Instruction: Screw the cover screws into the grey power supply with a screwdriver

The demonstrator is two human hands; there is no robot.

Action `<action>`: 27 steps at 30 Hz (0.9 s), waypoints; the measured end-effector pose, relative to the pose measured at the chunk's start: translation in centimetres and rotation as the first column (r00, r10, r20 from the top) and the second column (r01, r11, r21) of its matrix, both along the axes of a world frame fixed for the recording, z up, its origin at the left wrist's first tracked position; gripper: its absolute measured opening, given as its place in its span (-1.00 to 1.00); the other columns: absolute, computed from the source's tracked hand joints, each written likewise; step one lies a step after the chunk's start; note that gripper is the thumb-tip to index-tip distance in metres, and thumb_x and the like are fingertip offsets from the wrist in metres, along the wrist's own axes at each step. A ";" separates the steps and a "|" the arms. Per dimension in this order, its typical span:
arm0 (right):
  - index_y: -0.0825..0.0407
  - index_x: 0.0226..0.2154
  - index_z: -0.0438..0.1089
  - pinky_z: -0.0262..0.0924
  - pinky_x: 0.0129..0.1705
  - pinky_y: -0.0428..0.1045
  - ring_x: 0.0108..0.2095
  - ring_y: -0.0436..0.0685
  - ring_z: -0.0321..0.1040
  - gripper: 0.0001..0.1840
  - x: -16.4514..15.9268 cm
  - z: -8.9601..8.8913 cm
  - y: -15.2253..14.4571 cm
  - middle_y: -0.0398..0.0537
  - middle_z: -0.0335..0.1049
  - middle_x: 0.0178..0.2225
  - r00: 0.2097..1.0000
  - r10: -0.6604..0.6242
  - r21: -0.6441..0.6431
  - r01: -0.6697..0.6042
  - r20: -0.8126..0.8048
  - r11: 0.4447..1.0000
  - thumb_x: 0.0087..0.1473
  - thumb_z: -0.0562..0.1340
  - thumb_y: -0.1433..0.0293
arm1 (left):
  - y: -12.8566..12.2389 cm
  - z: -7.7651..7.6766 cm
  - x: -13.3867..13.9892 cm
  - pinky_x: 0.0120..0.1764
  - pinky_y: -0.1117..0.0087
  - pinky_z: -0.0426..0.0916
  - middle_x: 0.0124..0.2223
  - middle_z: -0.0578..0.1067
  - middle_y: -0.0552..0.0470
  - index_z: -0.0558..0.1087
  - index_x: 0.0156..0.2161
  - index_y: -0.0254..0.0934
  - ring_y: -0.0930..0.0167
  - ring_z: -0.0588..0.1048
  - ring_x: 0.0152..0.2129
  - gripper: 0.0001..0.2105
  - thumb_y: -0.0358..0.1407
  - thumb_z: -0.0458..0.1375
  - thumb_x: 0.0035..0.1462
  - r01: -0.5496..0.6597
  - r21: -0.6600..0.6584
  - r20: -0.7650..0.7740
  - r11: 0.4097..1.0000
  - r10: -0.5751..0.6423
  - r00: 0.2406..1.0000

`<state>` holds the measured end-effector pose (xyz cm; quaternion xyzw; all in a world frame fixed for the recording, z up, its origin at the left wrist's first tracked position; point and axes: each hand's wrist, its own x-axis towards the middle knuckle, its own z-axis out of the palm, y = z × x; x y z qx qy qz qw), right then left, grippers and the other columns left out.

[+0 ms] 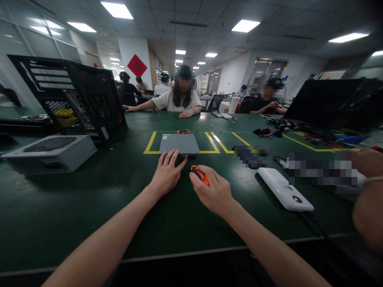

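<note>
A flat grey computer power supply (179, 143) lies on the green table inside a yellow taped outline, coloured wires coming out behind it. My left hand (168, 169) grips its near edge, fingers on the top face and thumb low at the front by a fan grille. In my right hand (211, 187) is a screwdriver (200, 175) with an orange and black handle, fingers closed round it. The shaft points at the near side of the power supply, close to my left thumb. Whether its tip touches a screw is too small to tell.
At left stand a black computer case (89, 99) and a larger grey power supply (54, 153). A white device (284, 189) with a cable lies at right, near another person's arm (368, 191). Cables (269, 131) and a black monitor (332, 103) are further back. A person sits opposite.
</note>
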<state>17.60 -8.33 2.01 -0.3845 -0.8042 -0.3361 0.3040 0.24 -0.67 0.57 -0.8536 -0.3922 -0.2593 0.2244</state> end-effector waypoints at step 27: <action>0.08 -0.14 0.16 0.22 -0.43 -0.13 -0.37 0.01 0.33 -0.71 0.2 0.2 0.4 0.01 0.36 -0.29 0.991 0.011 0.017 -0.009 -0.134 1.000 0.04 0.13 0.36 | 0.0 -0.1 0.1 0.11 0.07 -0.07 0.16 0.10 -0.17 0.27 0.04 -0.16 0.19 0.04 0.12 -0.58 -0.42 0.02 0.03 0.000 0.004 0.015 1.000 0.000 1.000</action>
